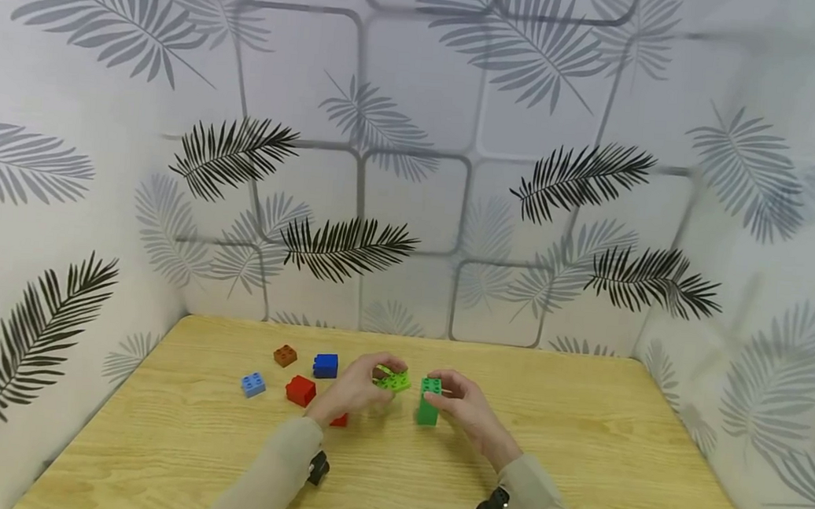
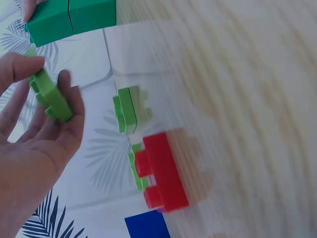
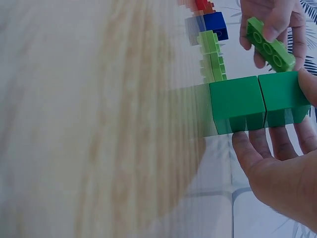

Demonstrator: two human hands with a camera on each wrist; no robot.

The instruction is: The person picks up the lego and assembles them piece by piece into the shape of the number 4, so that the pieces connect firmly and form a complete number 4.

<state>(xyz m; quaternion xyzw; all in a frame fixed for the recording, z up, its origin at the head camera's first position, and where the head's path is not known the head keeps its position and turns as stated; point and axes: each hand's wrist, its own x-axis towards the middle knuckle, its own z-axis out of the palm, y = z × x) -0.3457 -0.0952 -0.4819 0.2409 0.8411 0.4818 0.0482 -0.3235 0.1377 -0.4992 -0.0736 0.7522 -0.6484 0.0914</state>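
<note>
My left hand [image 1: 356, 386] pinches a light green toy brick [image 2: 53, 96] between thumb and fingers, off the table, its studs partly showing. To its right, my right hand [image 1: 469, 410] holds a stack of two darker green bricks [image 1: 428, 412], thumb on one side and fingers on the other. The stack stands upright on the table, as the right wrist view [image 3: 237, 105] shows its lower brick touching the wood. More light green bricks [image 2: 127, 110] sit on the table near the left hand, mostly hidden in the head view.
On the wooden table [image 1: 579, 440], left of the hands, lie a red brick [image 1: 301, 391], a dark blue brick [image 1: 325, 365], a light blue brick [image 1: 252, 384] and a brown brick [image 1: 285, 355]. Another red brick [image 1: 339, 420] peeks out beneath the left wrist. A leaf-patterned backdrop [image 1: 404, 302] rises behind.
</note>
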